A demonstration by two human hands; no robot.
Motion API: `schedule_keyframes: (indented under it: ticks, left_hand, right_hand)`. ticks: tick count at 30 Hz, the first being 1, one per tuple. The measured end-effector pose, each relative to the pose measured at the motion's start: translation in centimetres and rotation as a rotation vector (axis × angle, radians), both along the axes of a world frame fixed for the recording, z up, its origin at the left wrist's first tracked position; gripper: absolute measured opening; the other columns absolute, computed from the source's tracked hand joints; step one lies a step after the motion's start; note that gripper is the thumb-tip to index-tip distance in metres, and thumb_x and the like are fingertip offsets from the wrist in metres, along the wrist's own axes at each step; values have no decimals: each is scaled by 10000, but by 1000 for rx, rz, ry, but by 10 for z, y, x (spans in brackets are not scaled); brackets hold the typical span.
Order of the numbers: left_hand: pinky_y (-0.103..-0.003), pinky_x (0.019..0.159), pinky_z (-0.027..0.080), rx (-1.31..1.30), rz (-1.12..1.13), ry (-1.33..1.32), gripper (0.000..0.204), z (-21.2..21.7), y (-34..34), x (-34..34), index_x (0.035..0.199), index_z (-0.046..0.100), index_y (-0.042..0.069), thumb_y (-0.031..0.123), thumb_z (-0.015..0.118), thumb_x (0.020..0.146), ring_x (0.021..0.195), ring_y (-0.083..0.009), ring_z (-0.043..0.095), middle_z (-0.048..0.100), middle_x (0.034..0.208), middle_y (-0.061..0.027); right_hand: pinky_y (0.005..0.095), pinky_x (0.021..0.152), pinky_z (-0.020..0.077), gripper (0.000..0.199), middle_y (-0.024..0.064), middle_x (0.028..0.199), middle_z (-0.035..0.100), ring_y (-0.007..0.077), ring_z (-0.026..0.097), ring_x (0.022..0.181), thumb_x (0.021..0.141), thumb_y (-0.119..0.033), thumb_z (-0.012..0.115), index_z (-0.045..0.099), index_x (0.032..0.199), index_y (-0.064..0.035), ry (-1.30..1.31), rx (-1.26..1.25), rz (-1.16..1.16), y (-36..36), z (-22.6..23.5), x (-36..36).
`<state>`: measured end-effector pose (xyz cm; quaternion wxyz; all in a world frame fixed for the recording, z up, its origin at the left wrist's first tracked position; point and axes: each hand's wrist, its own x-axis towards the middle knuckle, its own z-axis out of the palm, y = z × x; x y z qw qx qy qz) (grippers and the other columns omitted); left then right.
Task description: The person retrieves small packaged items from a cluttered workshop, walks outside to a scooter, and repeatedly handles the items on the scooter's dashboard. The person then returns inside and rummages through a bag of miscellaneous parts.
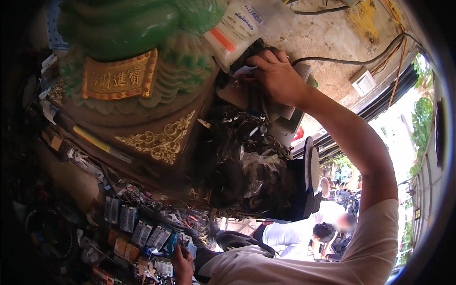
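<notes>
My right hand [278, 78] reaches up into a cluttered pile beside a clear plastic bag with a white and red label [232, 35]. Its fingers are curled in among dark items, and what they grip is hidden. Close to the fingertips lies a small whitish and reddish packet [244, 72]. Low in the view, my left hand [182, 266] is closed around a small teal-blue object [171, 242], whose kind I cannot make out. Just beside that hand are several small boxed packs [159, 236].
A green carved figure [128, 33] with a gold plaque [121, 76] rests on a brown base with gold ornament [164, 140]. Tangled wires and plastic wrap [259, 164] fill a dark holder. A cable [351, 61] crosses the stained wall. Other people [297, 232] bend over in the background.
</notes>
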<state>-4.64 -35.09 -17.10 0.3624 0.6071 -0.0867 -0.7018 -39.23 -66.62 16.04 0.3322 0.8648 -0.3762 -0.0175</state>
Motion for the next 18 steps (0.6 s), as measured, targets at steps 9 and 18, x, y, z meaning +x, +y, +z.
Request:
schedule_keyframes:
  ticks: [9, 18]
  left_hand:
    - [-291, 547, 288, -59, -136, -150, 317, -6, 3, 2, 791, 418, 69, 363, 483, 892, 550, -148, 363, 367, 638, -31]
    - [-417, 890, 443, -631, -737, -976, 652, -61, 26, 38, 1334, 417, 16, 38, 697, 745, 1049, -373, 551, 555, 1178, -231]
  right_hand:
    - [377, 863, 328, 245, 13, 1089, 492, 190, 462, 1031, 775, -175, 536, 581, 1015, -151, -2, -68, -44, -4, 0, 9]
    - [497, 982, 280, 142, 12, 1295, 447, 220, 379, 1191, 732, -260, 593, 710, 786, -200, 105, -7, 164, -5, -14, 7]
